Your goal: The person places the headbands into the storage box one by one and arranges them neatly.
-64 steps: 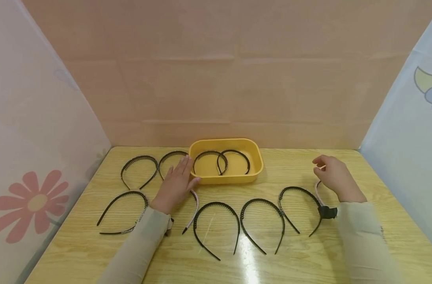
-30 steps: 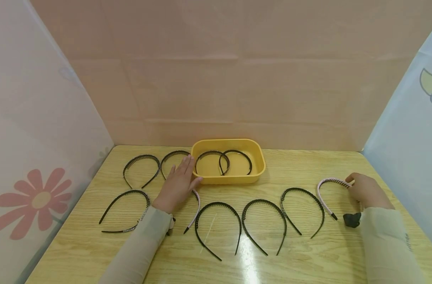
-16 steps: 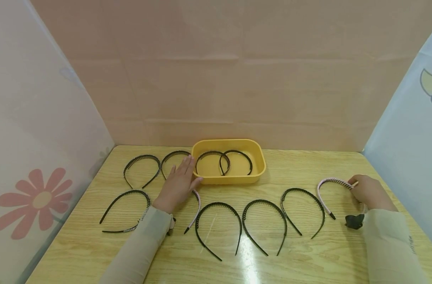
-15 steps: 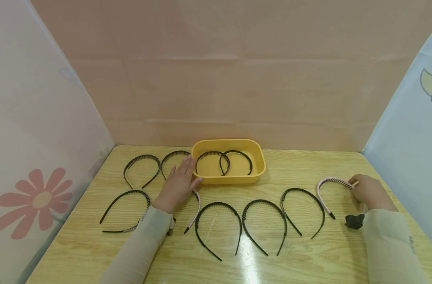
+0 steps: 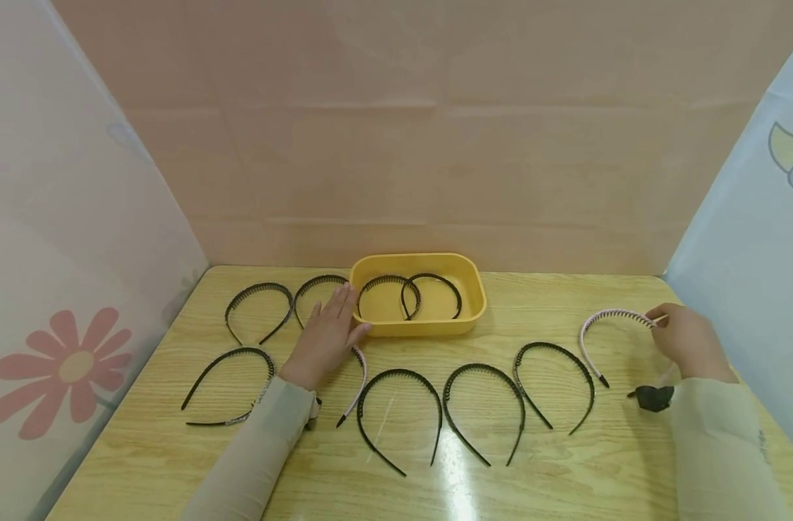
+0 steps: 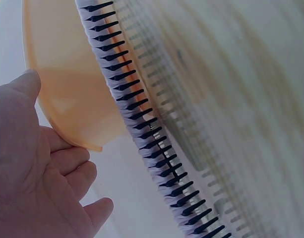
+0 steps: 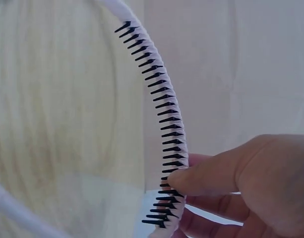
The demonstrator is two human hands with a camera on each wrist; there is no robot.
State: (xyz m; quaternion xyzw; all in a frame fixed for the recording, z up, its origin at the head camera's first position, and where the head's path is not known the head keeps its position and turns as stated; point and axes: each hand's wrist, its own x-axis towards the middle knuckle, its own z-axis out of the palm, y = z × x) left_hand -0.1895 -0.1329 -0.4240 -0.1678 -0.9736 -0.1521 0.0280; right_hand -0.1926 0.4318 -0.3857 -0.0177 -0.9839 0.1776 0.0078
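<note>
My right hand (image 5: 691, 341) pinches a pink-wrapped headband (image 5: 590, 334) with black comb teeth at the right of the table. In the right wrist view my thumb (image 7: 206, 173) lies across the teeth of the headband, with fingers behind the band. The hand and cuff hide part of its right arm. My left hand (image 5: 323, 340) rests with extended fingers against the left side of a yellow tub (image 5: 416, 329). Two black headbands (image 5: 429, 276) overlap inside the tub. Close to my left wrist lies a second pink toothed headband (image 5: 362, 376), partly covered by the hand.
Several black headbands lie on the wooden table (image 5: 533, 477). Two are at the front middle (image 5: 400, 372), and another (image 5: 554, 346) lies left of my right hand. More sit at the left, one (image 5: 260, 286) near the back. A pink-brown backdrop (image 5: 435, 145) stands behind.
My right hand has gone right, taken hold of the pink headband and carried it away from the neighbouring black one; lately it rose slightly. My left hand has stayed at the tub.
</note>
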